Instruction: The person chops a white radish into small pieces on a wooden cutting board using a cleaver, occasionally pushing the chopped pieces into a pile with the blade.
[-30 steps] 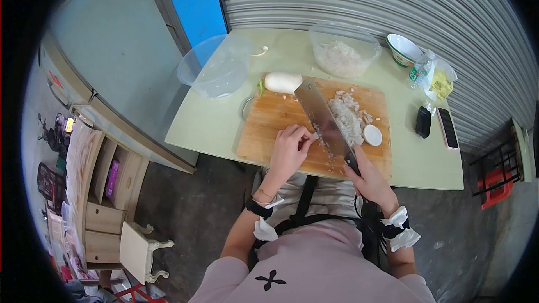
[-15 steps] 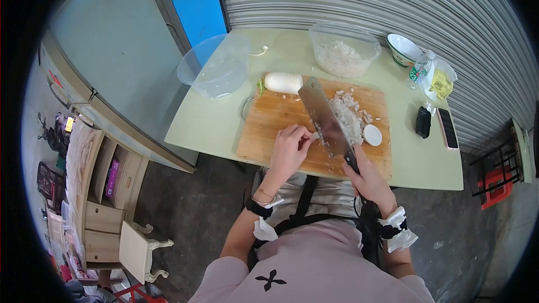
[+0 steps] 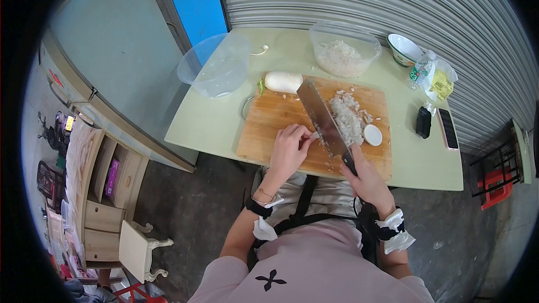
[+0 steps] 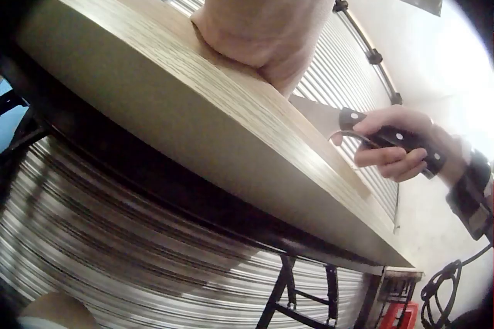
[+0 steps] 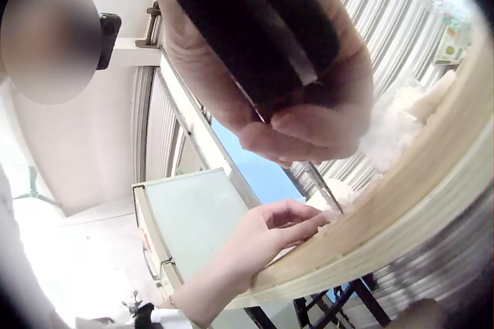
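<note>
My right hand (image 3: 368, 178) grips the black handle (image 4: 394, 140) of a broad cleaver (image 3: 323, 116). Its blade slants up and away over the wooden cutting board (image 3: 272, 118). Just left of the blade, my left hand (image 3: 291, 148) pinches a small white radish piece (image 3: 315, 134) between thumb and fingertips, close to the edge. Right of the cleaver lies a heap of chopped radish (image 3: 349, 116), with a round white slice (image 3: 372, 134) beside it. At the board's far left lies a peeled white radish (image 3: 282, 82) with a green end; the cleaver's tip overlaps it in the head view.
Behind the board stands a clear tub (image 3: 368, 50) of shredded radish, and a clear basin (image 3: 213, 73) is at the table's left. A bowl (image 3: 403, 50), a plastic bottle (image 3: 421, 70), a black case (image 3: 423, 122) and a phone (image 3: 447, 128) are on the right.
The cleaver's tip has shifted slightly up and right, then partly back, with my right hand moving a little. My left hand keeps its place at the piece.
</note>
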A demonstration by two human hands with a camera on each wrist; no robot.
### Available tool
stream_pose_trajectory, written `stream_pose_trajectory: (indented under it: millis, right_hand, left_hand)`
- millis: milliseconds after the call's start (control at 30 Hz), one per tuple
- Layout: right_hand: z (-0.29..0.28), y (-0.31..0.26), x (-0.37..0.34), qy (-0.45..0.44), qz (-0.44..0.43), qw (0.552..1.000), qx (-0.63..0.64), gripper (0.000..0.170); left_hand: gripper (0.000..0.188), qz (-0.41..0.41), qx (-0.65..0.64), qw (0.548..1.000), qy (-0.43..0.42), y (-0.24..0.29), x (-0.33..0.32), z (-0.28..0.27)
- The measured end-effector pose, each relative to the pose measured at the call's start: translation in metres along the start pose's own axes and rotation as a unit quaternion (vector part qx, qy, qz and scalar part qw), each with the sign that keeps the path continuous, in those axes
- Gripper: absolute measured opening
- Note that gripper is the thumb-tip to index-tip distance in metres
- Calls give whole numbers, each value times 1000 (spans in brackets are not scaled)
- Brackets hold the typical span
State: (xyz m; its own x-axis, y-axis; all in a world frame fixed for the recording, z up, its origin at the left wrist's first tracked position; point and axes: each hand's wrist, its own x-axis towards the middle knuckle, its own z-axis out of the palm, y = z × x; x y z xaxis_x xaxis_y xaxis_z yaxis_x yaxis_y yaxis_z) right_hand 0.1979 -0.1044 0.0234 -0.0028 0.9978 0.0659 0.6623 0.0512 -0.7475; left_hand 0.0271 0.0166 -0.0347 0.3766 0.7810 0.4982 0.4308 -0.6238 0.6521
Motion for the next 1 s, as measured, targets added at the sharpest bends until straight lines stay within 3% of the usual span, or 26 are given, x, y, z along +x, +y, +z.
stream_pose_trajectory:
  millis: [833, 1000]
  right_hand:
    - [-4, -15, 7, -27, 16, 999, -12, 31]
    - [-2, -16, 7, 9, -39, 998, -50, 29]
  left_hand:
    - [14, 37, 16, 999, 34, -2, 1, 3]
    - [13, 21, 21, 999, 15, 0, 0, 1]
